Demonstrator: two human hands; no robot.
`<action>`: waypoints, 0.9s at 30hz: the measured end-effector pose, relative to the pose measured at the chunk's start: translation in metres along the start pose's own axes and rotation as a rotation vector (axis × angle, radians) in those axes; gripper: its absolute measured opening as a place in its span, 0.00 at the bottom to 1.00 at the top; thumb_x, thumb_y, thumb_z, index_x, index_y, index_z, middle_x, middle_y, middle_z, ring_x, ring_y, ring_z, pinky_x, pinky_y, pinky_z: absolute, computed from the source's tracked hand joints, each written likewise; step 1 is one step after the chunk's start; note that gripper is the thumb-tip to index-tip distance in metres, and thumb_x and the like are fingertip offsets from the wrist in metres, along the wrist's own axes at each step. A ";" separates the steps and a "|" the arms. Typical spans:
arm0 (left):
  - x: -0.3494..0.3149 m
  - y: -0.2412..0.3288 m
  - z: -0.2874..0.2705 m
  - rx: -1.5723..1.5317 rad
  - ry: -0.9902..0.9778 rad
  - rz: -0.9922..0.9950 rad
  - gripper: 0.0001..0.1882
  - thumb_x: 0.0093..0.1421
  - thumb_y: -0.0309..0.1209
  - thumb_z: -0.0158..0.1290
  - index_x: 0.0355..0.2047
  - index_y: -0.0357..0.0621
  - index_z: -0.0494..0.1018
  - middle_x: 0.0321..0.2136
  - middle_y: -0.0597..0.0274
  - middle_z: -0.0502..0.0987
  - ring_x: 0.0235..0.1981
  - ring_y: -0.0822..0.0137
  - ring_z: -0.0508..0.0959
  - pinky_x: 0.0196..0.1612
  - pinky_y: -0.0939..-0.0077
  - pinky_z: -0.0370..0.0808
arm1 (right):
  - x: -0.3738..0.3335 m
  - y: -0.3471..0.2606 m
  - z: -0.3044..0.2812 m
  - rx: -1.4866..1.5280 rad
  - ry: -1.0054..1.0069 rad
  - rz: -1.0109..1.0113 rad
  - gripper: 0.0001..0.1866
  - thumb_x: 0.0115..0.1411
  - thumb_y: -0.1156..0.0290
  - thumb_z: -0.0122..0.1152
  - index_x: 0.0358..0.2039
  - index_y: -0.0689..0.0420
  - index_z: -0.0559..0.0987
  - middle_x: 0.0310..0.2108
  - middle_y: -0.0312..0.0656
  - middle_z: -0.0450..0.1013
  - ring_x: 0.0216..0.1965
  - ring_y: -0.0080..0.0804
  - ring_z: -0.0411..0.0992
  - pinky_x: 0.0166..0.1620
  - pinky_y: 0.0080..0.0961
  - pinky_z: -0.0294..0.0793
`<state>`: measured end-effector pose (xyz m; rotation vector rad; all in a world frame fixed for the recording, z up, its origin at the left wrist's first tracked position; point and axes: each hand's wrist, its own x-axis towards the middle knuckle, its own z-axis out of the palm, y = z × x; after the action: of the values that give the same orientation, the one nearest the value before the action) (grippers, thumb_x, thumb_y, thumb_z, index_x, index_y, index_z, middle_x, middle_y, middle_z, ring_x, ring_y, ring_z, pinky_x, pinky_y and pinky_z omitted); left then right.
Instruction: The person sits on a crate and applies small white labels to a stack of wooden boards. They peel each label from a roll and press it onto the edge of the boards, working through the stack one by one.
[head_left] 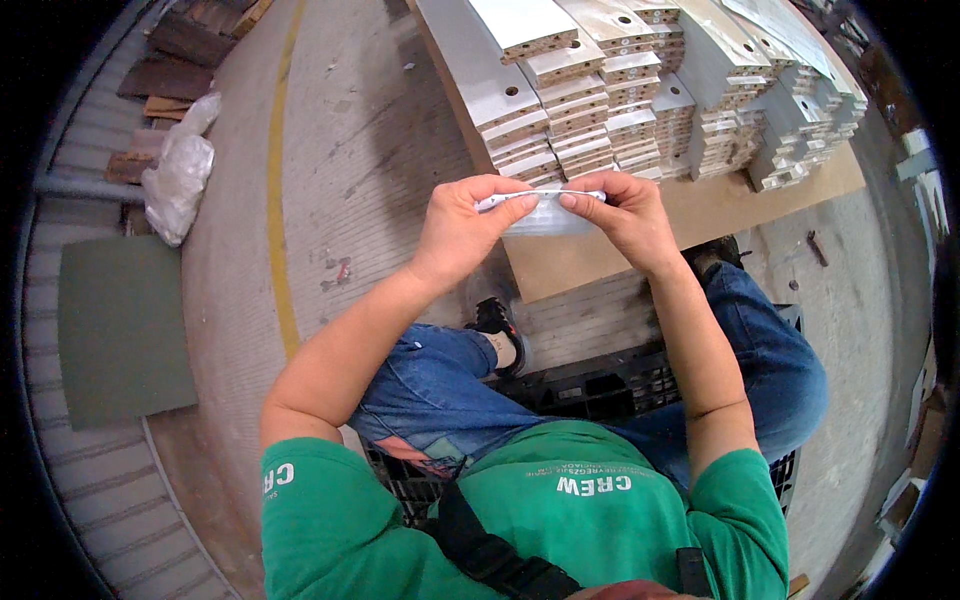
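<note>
My left hand (458,228) and my right hand (636,222) are raised in front of me, a short gap apart. Between them stretches a clear plastic bag (548,218), its whitish top edge pinched by the thumb and fingers of each hand. The bag hangs below that edge, over the near side of a brown board (560,268). I cannot make out whether anything is inside it. Just beyond my hands rise stacks of white-faced chipboard panels (585,120) with round holes in their faces and small holes along their edges.
I sit on a black plastic pallet (600,390), legs apart. A yellow line (278,180) runs along the concrete floor at left. Crumpled plastic wrap (180,175), wood offcuts (185,45) and a green-grey sheet (125,330) lie farther left. A small brown piece (818,248) lies on the right.
</note>
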<state>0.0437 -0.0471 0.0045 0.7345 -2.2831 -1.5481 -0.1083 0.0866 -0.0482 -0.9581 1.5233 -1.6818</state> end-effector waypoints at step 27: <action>0.018 -0.025 -0.020 -0.232 -0.209 -0.322 0.14 0.56 0.27 0.55 0.43 0.36 0.73 0.31 0.62 0.79 0.33 0.75 0.76 0.37 0.81 0.73 | 0.011 0.009 -0.020 -0.486 0.129 -0.187 0.13 0.51 0.70 0.64 0.38 0.57 0.78 0.29 0.38 0.74 0.31 0.28 0.71 0.34 0.23 0.72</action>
<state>0.0455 -0.0800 -0.0121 0.9496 -2.1482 -2.0829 -0.1315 0.0866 -0.0568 -1.2929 2.0396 -1.5491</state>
